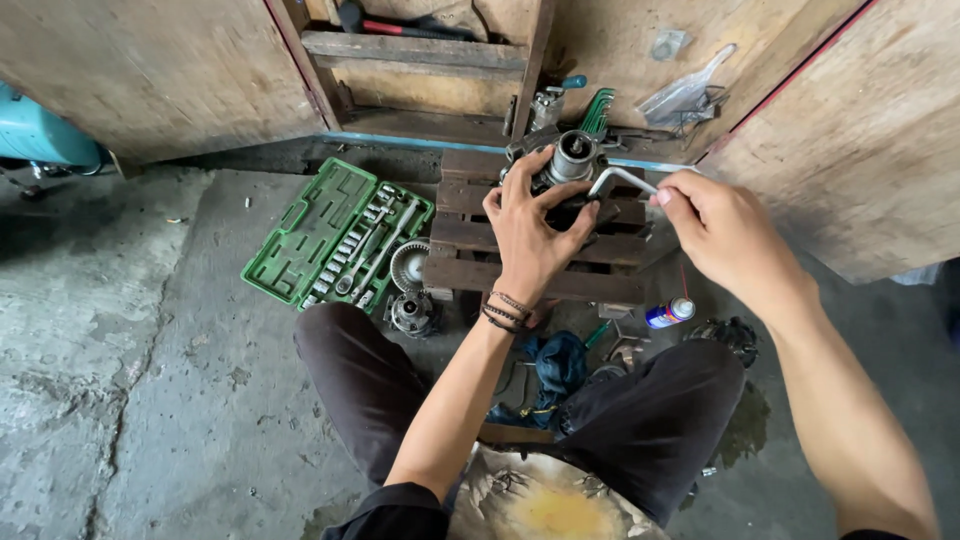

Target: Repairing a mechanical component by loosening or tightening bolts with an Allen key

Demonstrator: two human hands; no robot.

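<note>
Bracing the metal housing (568, 165) in a closed left hand (533, 232) grip; right hand (722, 232) pinching the hex key (622, 180); the key could slip out, the housing could tip off the slatted pallet (540, 282).

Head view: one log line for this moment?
left hand: grips metal motor part | right hand: holds hex key | support: wooden pallet

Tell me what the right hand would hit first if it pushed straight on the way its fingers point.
Likely the metal engine part: the right hand points left along the bent hex key toward it. Depth is unclear.
</note>
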